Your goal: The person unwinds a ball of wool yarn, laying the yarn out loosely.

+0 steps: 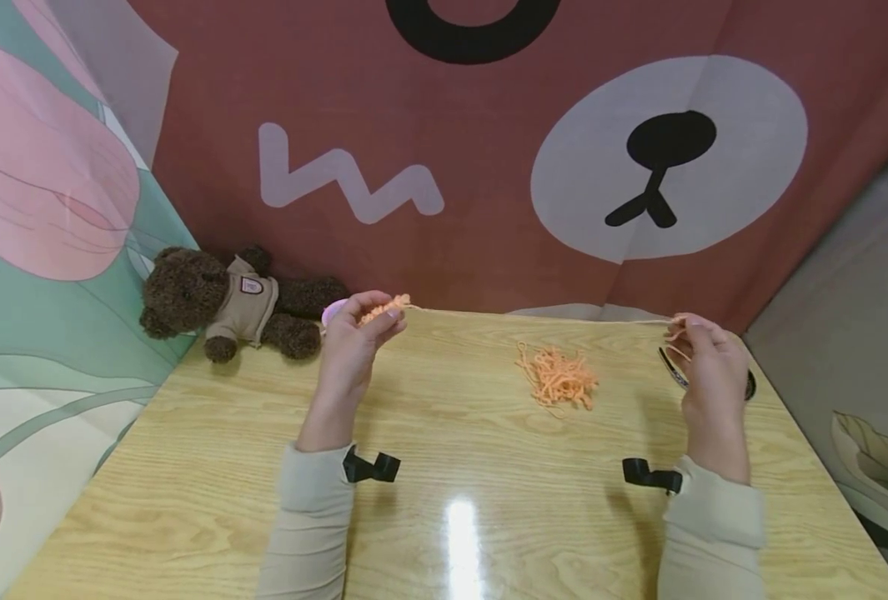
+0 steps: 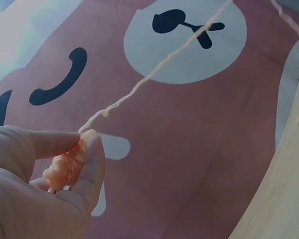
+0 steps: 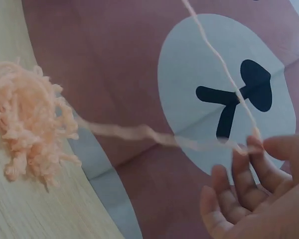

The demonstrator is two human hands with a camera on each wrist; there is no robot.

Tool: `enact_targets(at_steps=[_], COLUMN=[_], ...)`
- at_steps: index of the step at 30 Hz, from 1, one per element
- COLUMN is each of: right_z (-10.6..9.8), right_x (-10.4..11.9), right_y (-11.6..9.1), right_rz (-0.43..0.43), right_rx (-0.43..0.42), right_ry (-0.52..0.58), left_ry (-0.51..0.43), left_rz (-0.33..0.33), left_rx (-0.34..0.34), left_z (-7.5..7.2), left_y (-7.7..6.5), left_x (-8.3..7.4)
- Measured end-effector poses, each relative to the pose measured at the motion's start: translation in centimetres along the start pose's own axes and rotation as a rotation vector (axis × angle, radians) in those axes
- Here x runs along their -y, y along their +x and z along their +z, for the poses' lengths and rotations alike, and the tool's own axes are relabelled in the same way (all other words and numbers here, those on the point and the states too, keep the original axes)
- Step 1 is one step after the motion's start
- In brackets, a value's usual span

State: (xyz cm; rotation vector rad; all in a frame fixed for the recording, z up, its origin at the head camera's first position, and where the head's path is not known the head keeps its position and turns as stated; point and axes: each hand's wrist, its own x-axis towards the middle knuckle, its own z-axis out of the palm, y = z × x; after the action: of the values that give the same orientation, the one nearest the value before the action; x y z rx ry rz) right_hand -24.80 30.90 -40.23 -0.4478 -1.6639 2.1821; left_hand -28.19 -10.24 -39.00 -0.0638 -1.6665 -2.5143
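Observation:
My left hand (image 1: 349,337) pinches a small bumpy piece of orange yarn work (image 2: 66,168) between thumb and fingers, part of it hidden by the hand. From its tip a single yarn strand (image 1: 534,316) stretches almost straight across to my right hand (image 1: 715,362). There the thumb and forefinger pinch the strand, while the other fingers are loosely bent. A second length of yarn (image 3: 119,131) runs from the right fingers towards a loose heap of orange yarn (image 1: 562,377) on the table. Both hands are raised above the table's far part.
A brown teddy bear (image 1: 248,292) in a beige shirt lies at the back left. Behind the left hand shows part of a purple object (image 1: 333,312). A black object (image 1: 671,368), partly hidden, lies by the right hand. Printed cloth (image 1: 489,208) hangs behind the wooden table (image 1: 489,467).

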Motion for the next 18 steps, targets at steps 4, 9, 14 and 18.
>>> enact_targets(at_steps=[4, 9, 14, 18], right_z=[0.5, 2.3, 5.8, 8.5], right_x=[-0.5, -1.2, -2.1, -3.2], right_y=[-0.2, -0.6, -2.0, -3.6], right_rz=[-0.02, -0.076, -0.194, -0.238], right_rx=[0.114, 0.186, 0.356, 0.534], right_ry=[-0.155, -0.305, -0.555, -0.67], left_ry=[0.022, 0.082, 0.163, 0.197], left_rz=[-0.023, -0.052, -0.066, -0.07], left_rx=[0.042, 0.1, 0.172, 0.23], left_z=[0.4, 1.3, 2.6, 3.3], left_y=[-0.3, -0.8, -1.2, -1.6], left_x=[0.2, 0.5, 1.0, 1.5])
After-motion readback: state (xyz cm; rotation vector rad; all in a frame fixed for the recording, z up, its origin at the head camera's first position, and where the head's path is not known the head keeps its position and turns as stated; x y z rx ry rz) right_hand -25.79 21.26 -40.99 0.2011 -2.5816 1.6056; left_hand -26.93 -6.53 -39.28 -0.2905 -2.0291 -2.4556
